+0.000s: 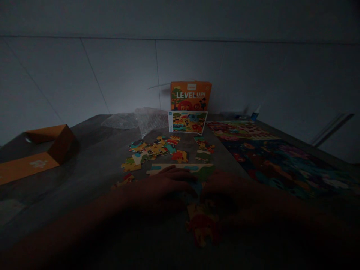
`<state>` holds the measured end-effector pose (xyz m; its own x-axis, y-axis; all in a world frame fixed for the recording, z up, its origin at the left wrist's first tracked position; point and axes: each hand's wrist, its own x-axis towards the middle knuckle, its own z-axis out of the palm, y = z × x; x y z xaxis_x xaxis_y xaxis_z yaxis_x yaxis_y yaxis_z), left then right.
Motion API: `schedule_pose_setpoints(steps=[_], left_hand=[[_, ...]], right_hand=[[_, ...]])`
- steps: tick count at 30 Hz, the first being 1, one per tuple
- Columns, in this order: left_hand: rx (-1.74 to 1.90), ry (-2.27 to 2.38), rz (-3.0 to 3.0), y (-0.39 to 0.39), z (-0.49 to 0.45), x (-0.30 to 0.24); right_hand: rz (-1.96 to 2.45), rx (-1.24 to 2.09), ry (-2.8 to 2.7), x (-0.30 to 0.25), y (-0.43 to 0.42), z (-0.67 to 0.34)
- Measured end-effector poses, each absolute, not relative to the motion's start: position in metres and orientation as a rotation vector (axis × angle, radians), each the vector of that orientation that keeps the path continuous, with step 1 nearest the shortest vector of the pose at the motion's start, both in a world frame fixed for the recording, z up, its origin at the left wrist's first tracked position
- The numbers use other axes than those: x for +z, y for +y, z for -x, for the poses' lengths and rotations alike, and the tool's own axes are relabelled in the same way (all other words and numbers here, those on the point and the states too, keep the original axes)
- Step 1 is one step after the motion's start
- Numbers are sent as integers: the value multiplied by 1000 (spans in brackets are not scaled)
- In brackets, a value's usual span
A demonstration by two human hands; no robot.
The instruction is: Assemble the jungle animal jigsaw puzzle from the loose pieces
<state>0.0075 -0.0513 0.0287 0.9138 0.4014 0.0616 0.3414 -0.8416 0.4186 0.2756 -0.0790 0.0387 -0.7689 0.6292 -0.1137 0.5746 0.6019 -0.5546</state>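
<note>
The view is very dark. My left hand point(168, 183) lies palm down with its fingers stretched out over the joined puzzle pieces point(202, 171), touching or just above them. Beside it on the right, my right hand point(230, 189) rests at the right end of the same pieces. Its fingers are bent and lost in shadow, so whether they grip anything is unclear. Just below the hands lies a red and yellow puzzle piece point(203, 227). A heap of loose puzzle pieces point(157, 148) is beyond my left hand, and a few more pieces point(203, 155) lie beyond the right.
A picture card point(188, 123) leans against an orange puzzle box point(191, 95) at the back. Clear plastic wrap point(140, 120) lies left of them. An orange box part point(53, 150) stands at the left. Assembled puzzles point(281, 161) cover the right side, with a small tube point(255, 114) behind.
</note>
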Motion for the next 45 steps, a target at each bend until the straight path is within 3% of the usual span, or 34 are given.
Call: schedule_pose_setpoints(steps=[16, 33, 45], left_hand=[[238, 617, -2627, -47, -3, 22], [297, 601, -2625, -46, -3, 20], [290, 606, -2618, -44, -1, 18]], right_hand=[[1086, 808, -2709, 36, -86, -264], [1315, 999, -2550, 29, -76, -281], [1260, 793, -2286, 18, -60, -274]])
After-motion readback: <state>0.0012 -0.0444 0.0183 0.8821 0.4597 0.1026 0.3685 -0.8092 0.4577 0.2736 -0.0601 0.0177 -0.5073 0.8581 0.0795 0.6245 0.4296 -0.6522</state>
